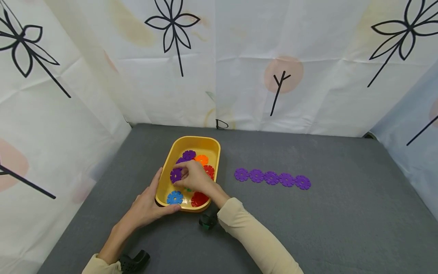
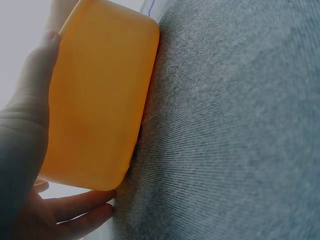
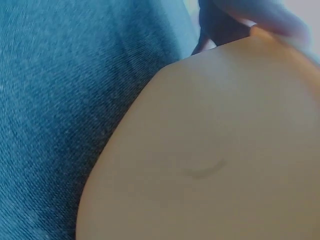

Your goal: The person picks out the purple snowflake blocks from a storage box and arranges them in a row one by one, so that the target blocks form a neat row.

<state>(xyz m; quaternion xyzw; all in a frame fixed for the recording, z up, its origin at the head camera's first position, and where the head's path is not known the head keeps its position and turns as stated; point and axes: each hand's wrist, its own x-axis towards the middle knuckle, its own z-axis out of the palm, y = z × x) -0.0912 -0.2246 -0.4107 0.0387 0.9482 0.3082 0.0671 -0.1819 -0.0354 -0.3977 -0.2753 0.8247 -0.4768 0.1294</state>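
A yellow plastic tray (image 1: 215,152) stands on the grey table, and flower-shaped notched discs lie in it. My left hand (image 1: 147,203) holds the tray at its near left corner, thumb along the near rim and fingers against the left side. In the left wrist view the tray's outer wall (image 2: 100,95) fills the space between thumb and fingers. Inside the tray, my right hand (image 1: 196,177) pinches a purple flower disc (image 1: 175,175) between thumb and fingers. Around it lie another purple disc (image 1: 189,155), an orange disc (image 1: 202,159), red discs (image 1: 199,199) and a blue disc (image 1: 175,197).
To the right of the tray, several purple discs (image 1: 272,178) form a slightly slanting row on the grey table (image 1: 342,213). White cloth (image 1: 246,91) with flower drawings hangs behind and at both sides. A dark wrist device (image 1: 208,220) sits under the right wrist.
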